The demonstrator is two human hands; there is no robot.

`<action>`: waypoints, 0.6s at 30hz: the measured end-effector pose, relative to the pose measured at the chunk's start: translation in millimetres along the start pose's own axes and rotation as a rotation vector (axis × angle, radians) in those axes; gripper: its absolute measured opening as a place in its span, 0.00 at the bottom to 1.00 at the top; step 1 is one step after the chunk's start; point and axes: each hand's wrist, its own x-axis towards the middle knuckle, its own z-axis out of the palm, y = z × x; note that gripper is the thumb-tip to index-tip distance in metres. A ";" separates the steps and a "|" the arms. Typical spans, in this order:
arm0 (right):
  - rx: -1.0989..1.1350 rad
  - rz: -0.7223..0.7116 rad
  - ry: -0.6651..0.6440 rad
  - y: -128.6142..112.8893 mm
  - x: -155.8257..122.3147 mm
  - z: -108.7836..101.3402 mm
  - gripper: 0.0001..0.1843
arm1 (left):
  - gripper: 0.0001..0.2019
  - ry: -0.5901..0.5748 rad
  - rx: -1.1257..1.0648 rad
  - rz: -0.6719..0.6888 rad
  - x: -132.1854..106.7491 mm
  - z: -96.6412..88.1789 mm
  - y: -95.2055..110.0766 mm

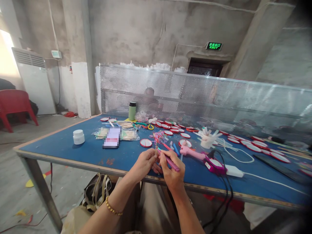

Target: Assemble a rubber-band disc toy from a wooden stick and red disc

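Note:
My left hand is closed in a pinch near the table's front edge. A small thin brownish piece sticks up from its fingertips; its exact kind is too small to make out. Close against it, my right hand is wrapped round a slim purple pen-like tool, whose tip end points up and left to the brownish piece. Just beyond the fingers lie a round red-rimmed white disc, a tangle of pink and coloured strands and a blue pen-like stick.
A white jar and a phone stand left. Right are a pink-and-purple device with cables, a white cup of sticks and several red-rimmed discs. A green bottle stands before the perforated metal screen.

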 end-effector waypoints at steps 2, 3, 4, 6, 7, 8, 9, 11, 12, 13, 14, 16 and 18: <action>-0.008 -0.019 -0.006 0.7 0.3 0.9 0.05 | 0.17 0.008 0.002 -0.002 -0.5 0.3 1.2; -0.010 -0.026 -0.005 0.9 0.5 1.2 0.05 | 0.17 0.011 0.005 -0.002 -0.7 0.4 1.8; -0.013 -0.031 -0.004 1.2 0.6 1.4 0.05 | 0.17 0.012 0.007 -0.002 -0.8 0.4 2.2; -0.020 -0.032 0.007 1.3 0.7 1.5 0.05 | 0.17 0.011 0.009 -0.007 -0.9 0.3 2.7; -0.023 -0.029 0.015 1.1 0.7 1.4 0.05 | 0.18 0.007 0.010 -0.009 -0.8 0.3 2.8; -0.025 -0.023 0.023 0.8 0.7 1.2 0.05 | 0.18 0.004 0.011 -0.010 -0.7 0.3 2.8; -0.027 -0.019 0.030 0.5 0.6 0.9 0.05 | 0.18 0.003 0.012 -0.011 -0.6 0.3 2.7; -0.028 -0.018 0.032 -0.1 0.2 0.5 0.05 | 0.18 0.003 0.010 -0.010 -0.3 0.5 2.7; -0.029 -0.021 0.028 -0.3 -0.1 0.3 0.05 | 0.19 0.003 0.005 -0.011 -0.2 0.6 2.8; -0.029 -0.027 0.021 -0.2 -0.5 0.2 0.05 | 0.19 0.004 -0.002 -0.011 -0.1 0.9 3.1; -0.027 -0.033 0.013 -0.1 -0.8 0.2 0.04 | 0.18 0.005 -0.007 -0.011 -0.2 1.1 3.4; -0.021 -0.039 0.002 0.6 -1.3 0.4 0.04 | 0.18 0.009 -0.008 -0.007 -0.4 1.4 4.2; -0.015 -0.042 -0.001 1.1 -1.3 0.6 0.04 | 0.18 0.010 -0.003 -0.007 -0.5 1.5 4.4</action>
